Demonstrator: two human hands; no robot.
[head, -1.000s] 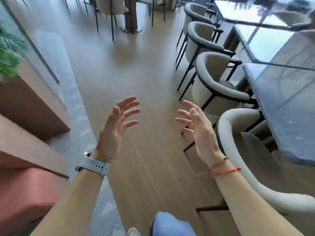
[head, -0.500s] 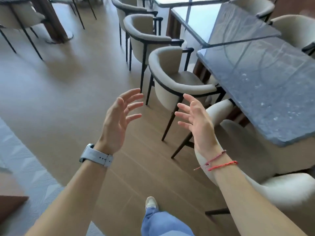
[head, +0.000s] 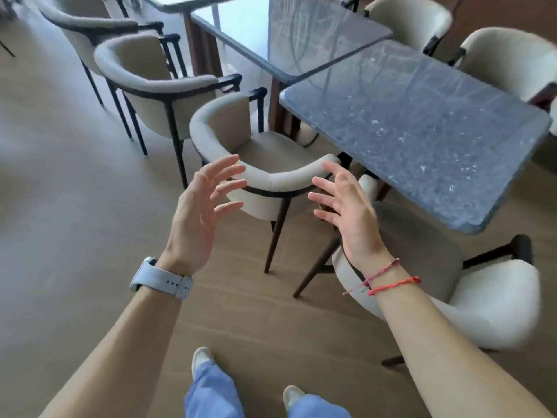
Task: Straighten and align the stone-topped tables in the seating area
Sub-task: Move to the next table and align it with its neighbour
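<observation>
Both hands are raised with fingers spread, the left hand and the right hand holding nothing (palms facing each other); the nearest stone-topped table stands right of them, beyond a beige armchair.

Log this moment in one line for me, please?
left hand: open, empty | right hand: open, empty | stone-topped table: untouched | chair: just beyond raised hands

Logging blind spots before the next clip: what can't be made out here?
All in the head view.
1. Near stone-topped table: legs mostly hidden under its own top.
2. Far table: cut off by the top edge.
3. Left hand and right hand: open before the chair back; touching it or not, the angle hides.
</observation>
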